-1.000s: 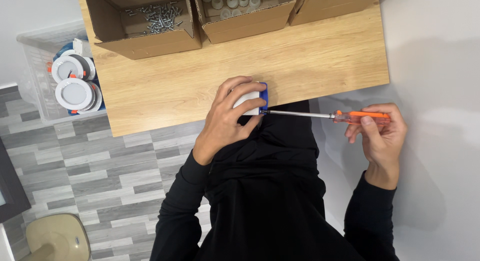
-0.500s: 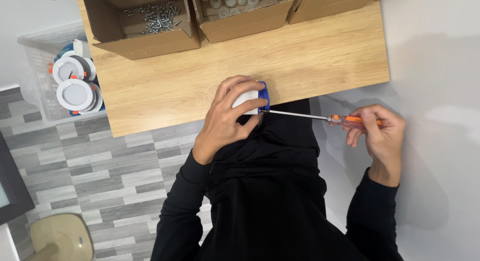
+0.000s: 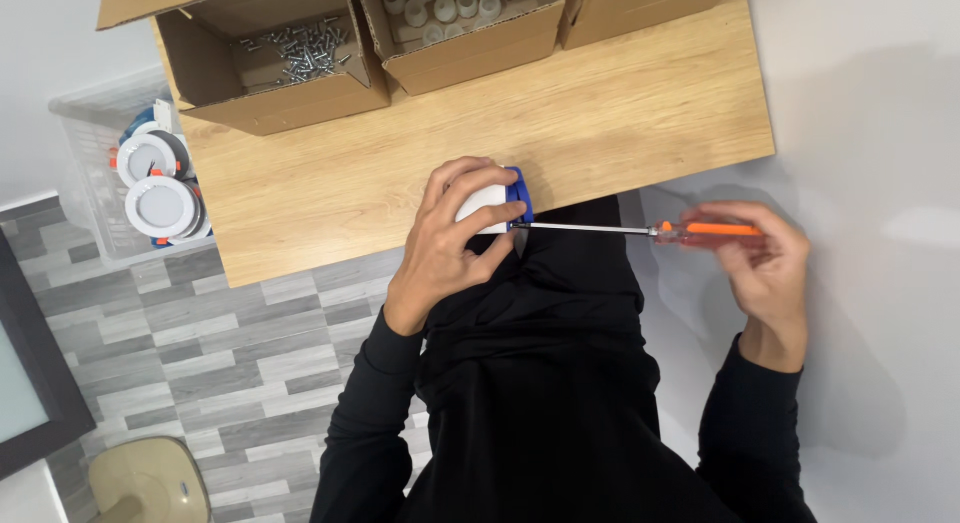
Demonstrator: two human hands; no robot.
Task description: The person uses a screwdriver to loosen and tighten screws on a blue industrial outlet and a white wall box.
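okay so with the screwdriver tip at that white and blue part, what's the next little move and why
Probably keep turning the screwdriver with the right hand. Its tip already meets the side of the white and blue part, which the left hand grips at the wooden table edge.

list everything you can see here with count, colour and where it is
white and blue round fitting: 1, white body with blue rim, at the table's near edge under the left hand
screwdriver: 1, orange handle, metal shaft, level, tip at the fitting
wooden table: 1, light wood, upper middle
cardboard boxes: 3, brown, along the table's far edge
screws: many, silver, in the left box
small white cylinders: several, in the middle box
clear plastic bin: 1, on the floor left of the table
round white fittings: at least 2, in the bin
stool: 1, beige, bottom left
left hand: 1, gripping the fitting
right hand: 1, on the screwdriver handle
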